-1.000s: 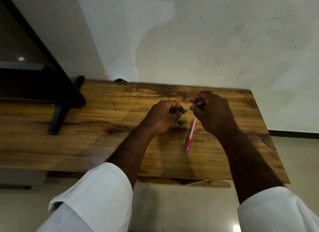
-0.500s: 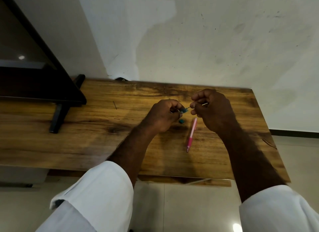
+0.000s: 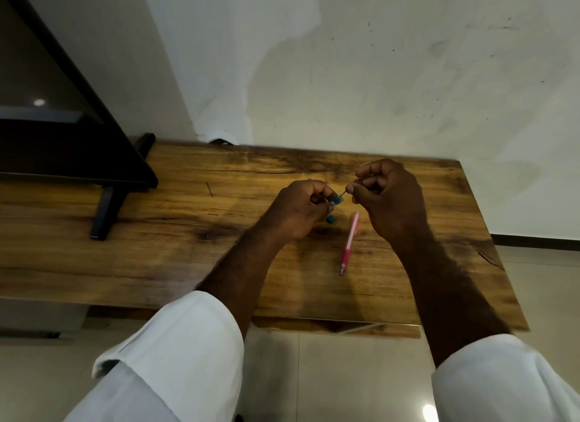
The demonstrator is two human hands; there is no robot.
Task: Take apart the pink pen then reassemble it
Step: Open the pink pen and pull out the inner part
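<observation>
The pink pen barrel [image 3: 349, 242] lies on the wooden table [image 3: 157, 258], tip toward me, between my two wrists. My left hand [image 3: 301, 208] pinches a small teal pen part [image 3: 338, 199] above the table. My right hand [image 3: 389, 198] pinches a thin refill [image 3: 349, 192] whose dark tip reaches to the teal part; most of the refill is hidden in the fist. Another small teal piece [image 3: 330, 219] sits on the table just left of the barrel's rear end.
A black monitor [image 3: 62, 133] on a black stand [image 3: 106, 214] fills the table's left rear. A white wall rises right behind the table. The table's right edge lies close to my right forearm, with tiled floor below.
My right hand has shifted slightly up and away from the left, so a little more of the thin refill shows between the hands. The barrel and loose teal piece stay put.
</observation>
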